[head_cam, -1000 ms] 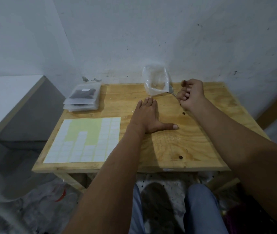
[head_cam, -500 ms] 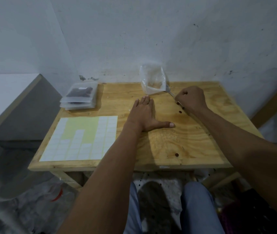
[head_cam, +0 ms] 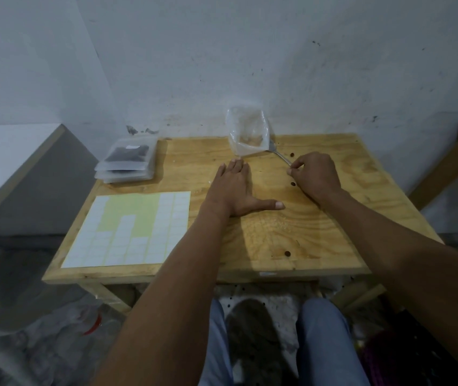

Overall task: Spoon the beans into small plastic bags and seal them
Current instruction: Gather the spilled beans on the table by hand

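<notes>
A clear plastic bag (head_cam: 247,132) with a few brown beans at its bottom stands at the back of the wooden table (head_cam: 333,246), against the wall. A metal spoon (head_cam: 278,154) lies beside it, its bowl tucked behind the bag's right corner. My right hand (head_cam: 315,175) pinches the end of the spoon's handle on the tabletop. My left hand (head_cam: 236,190) rests flat on the wood, fingers straight toward the bag, thumb spread right. A stack of small plastic bags (head_cam: 127,162), the top one filled with dark beans, lies at the back left.
A sheet of white sticker labels (head_cam: 130,232) on yellow backing covers the table's front left. A few loose beans (head_cam: 287,254) lie on the wood. A white ledge (head_cam: 4,162) stands left, a wooden frame (head_cam: 450,165) right. My knees are below the front edge.
My right hand has lowered from a raised fist onto the table and now pinches the spoon handle's end. The left hand has stayed flat in place.
</notes>
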Demonstrator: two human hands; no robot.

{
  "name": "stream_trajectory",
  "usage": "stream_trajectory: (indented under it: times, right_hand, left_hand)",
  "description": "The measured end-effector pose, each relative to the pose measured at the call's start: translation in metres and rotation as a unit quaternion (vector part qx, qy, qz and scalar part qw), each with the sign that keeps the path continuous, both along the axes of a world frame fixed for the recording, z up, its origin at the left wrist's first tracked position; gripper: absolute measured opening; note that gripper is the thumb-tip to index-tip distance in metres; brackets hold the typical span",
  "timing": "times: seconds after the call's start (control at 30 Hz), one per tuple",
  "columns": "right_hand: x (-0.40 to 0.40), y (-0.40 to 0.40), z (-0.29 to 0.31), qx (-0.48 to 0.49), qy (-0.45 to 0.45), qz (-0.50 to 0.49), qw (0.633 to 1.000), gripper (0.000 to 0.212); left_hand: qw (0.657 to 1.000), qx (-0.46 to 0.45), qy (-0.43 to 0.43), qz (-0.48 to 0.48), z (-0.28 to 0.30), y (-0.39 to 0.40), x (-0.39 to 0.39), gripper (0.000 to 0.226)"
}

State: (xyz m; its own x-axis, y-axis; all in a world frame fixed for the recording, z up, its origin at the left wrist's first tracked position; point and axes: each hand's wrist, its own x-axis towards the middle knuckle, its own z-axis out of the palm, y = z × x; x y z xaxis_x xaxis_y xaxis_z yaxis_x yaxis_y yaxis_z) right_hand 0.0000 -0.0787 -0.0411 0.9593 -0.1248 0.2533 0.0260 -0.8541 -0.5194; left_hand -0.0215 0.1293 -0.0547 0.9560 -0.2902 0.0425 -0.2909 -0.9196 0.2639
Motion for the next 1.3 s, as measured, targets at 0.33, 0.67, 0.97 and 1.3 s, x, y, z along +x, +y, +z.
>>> stream_trajectory:
  times: [0.33,0.67,0.97,1.3]
  right_hand:
    - [0.013,0.009,0.014,0.312,0.052,-0.154,0.936,0.019]
    - [0.022,-0.023,0.034,0.707,0.084,-0.100,0.695,0.023]
    - [0.063,-0.010,0.003,0.136,-0.009,-0.098,0.986,0.024]
    - [0.067,-0.005,-0.004,-0.050,0.023,-0.035,0.998,0.042]
  left_hand:
    - [1.000,-0.010,0.000,-0.004,0.005,0.000,-0.005,0.142]
    - [0.992,0.006,-0.068,-0.107,0.008,-0.025,-0.002,0.126]
    - [0.998,0.016,0.006,-0.067,-0.008,-0.042,0.013,0.142]
    - [0.998,0.001,-0.001,-0.064,-0.009,-0.043,0.014,0.143]
